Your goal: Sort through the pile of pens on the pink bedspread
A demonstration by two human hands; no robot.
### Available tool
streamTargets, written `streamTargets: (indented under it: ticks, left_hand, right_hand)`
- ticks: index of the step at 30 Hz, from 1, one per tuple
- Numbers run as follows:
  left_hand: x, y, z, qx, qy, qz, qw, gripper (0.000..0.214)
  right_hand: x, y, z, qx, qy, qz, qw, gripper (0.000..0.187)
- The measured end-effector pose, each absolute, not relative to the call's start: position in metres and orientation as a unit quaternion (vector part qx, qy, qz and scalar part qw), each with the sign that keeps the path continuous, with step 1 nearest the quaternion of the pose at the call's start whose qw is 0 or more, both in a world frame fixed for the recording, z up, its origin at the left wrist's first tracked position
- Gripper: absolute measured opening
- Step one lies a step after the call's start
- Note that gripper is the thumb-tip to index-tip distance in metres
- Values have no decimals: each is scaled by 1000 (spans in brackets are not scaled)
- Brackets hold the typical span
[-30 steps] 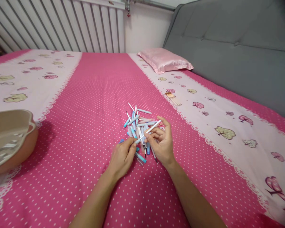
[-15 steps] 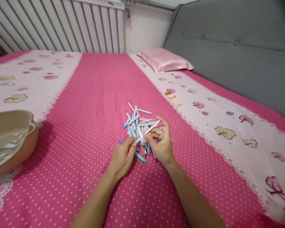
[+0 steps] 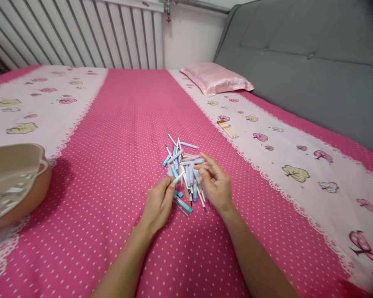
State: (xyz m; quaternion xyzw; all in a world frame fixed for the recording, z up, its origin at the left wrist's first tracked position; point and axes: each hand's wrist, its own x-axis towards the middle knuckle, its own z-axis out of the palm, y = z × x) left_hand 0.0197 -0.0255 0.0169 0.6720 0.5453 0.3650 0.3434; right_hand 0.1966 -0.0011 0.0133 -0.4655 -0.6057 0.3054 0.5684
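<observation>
— What have your hands got on that bed?

— My left hand (image 3: 158, 203) pinches a pale blue pen cap (image 3: 178, 179) between thumb and forefinger, the fingers closed on its near end, the cap's tip pointing up and to the right over the pile of pens (image 3: 183, 167). The hand's heel rests on the pink dotted bedsheet (image 3: 118, 136)

— And the right one?

— My right hand (image 3: 216, 187) hovers just beside the pile on its right, fingers apart and loosely curled, gripping nothing that I can make out. Its fingertips reach over the pens at the pile's top right edge

— Where does the pile lie?

— In the middle of the dotted pink stripe, right in front of both hands: blue, white and pinkish pens and thin refills crossed over one another

— Anything else around?

— A tan tray (image 3: 14, 182) at the far left edge, a small bundle of pale sticks (image 3: 226, 128) on the tree-printed stripe to the right, a pink pillow (image 3: 216, 78) by the grey headboard (image 3: 304, 62), and a white radiator (image 3: 81, 35) behind
</observation>
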Motion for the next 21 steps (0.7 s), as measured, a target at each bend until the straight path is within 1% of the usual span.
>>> streamTargets:
  ticks: [3, 7, 11, 14, 16, 21]
  left_hand:
    - [18, -24, 16, 638, 567, 391, 344, 32]
    - [16, -22, 14, 593, 583, 418, 365, 31]
    - [15, -20, 12, 586, 580, 427, 371, 31]
    - [15, -20, 10, 589, 581, 426, 367, 31]
    - [14, -20, 10, 590, 583, 424, 365, 31]
    - [14, -20, 11, 584, 586, 426, 367, 30]
  right_hand:
    - [211, 9, 7, -533, -507, 285, 615, 34]
    - [221, 15, 1, -583, -480, 249, 606, 26]
    - [217, 13, 3, -563, -598, 191, 537, 22]
    - [214, 13, 3, -501, -704, 139, 484, 30]
    - [212, 14, 2, -467, -746, 125, 457, 35]
    - [210, 12, 0, -466, -792, 113, 378, 39]
